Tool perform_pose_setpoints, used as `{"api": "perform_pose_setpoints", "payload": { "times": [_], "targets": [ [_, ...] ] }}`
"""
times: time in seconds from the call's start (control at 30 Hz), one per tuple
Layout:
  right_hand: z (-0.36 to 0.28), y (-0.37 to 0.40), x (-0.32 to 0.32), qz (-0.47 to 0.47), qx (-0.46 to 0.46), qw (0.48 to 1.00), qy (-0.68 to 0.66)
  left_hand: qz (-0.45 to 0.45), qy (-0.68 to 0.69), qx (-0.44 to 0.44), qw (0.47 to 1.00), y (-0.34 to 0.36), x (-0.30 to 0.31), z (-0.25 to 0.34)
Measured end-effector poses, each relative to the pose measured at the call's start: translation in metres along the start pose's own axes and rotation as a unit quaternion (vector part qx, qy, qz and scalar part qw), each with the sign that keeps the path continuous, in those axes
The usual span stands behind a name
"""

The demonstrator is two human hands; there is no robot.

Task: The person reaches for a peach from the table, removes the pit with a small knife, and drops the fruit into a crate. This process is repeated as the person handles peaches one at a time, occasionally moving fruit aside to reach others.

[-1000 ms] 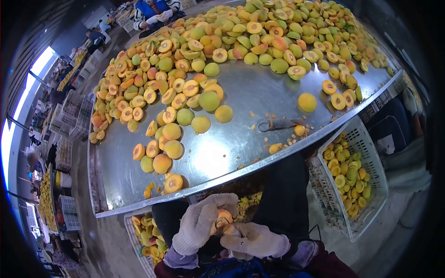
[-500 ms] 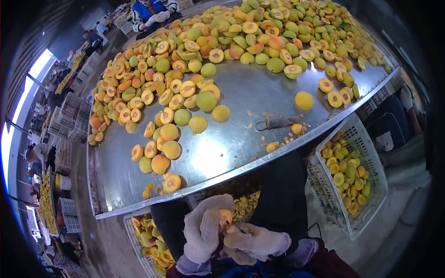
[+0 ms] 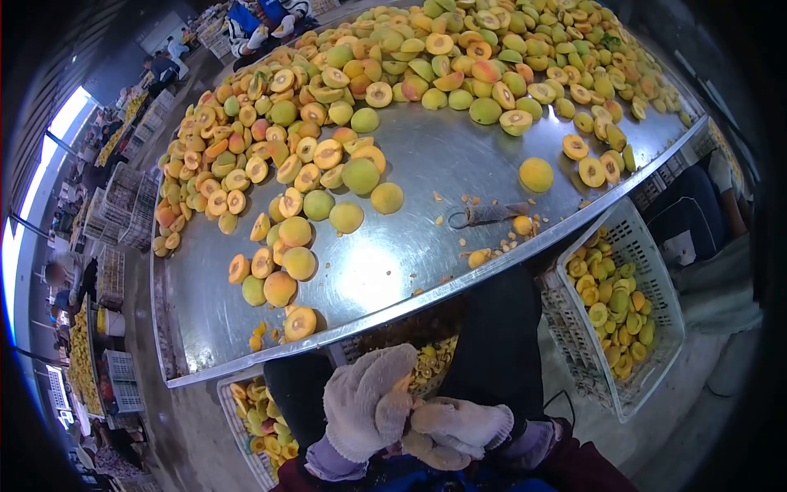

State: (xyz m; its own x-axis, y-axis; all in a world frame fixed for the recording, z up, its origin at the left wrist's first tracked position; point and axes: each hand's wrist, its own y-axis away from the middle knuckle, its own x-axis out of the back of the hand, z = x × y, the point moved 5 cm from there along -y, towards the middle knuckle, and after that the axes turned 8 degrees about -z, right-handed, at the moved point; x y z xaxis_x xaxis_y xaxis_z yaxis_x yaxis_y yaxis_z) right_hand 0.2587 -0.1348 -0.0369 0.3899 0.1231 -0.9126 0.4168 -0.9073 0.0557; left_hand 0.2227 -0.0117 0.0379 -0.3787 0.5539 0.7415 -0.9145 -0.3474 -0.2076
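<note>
My left hand (image 3: 369, 402), in a pale knit glove, is curled around a peach; only a sliver of the orange flesh (image 3: 402, 384) shows between thumb and fingers. Beside it, my gloved right hand (image 3: 459, 426) is closed, its fingertips meeting the left hand at the fruit. Whatever the right fingers hold is hidden. Both hands are over my lap, below the near edge of the metal table (image 3: 426, 164). On that table, a halved peach (image 3: 300, 323) lies cut side up close to the edge, with whole peaches (image 3: 280, 288) behind it.
A large heap of halved peaches (image 3: 393, 61) covers the table's far side. A wire-loop tool (image 3: 485, 215) lies near pits and scraps. Crates of fruit stand at right (image 3: 668, 328) and lower left (image 3: 238, 426). A co-worker (image 3: 262, 20) sits across; another person's leg (image 3: 684, 213) is at right.
My left hand has turned and closed further over the peach, so less flesh shows. The right hand stays close against it. The co-worker's hands across the table have moved apart.
</note>
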Motion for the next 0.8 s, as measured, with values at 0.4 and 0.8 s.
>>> {"api": "perform_pose_setpoints", "payload": {
  "times": [0.4,0.8],
  "targets": [
    [0.006,-0.008,-0.005,-0.078,0.037,0.986,-0.141,-0.039,0.088,-0.023,0.995,-0.002,0.002,-0.004],
    [0.013,-0.005,-0.007,0.006,-0.012,0.958,-0.286,0.018,0.628,0.323,0.708,0.029,-0.042,-0.031]
  ]
}}
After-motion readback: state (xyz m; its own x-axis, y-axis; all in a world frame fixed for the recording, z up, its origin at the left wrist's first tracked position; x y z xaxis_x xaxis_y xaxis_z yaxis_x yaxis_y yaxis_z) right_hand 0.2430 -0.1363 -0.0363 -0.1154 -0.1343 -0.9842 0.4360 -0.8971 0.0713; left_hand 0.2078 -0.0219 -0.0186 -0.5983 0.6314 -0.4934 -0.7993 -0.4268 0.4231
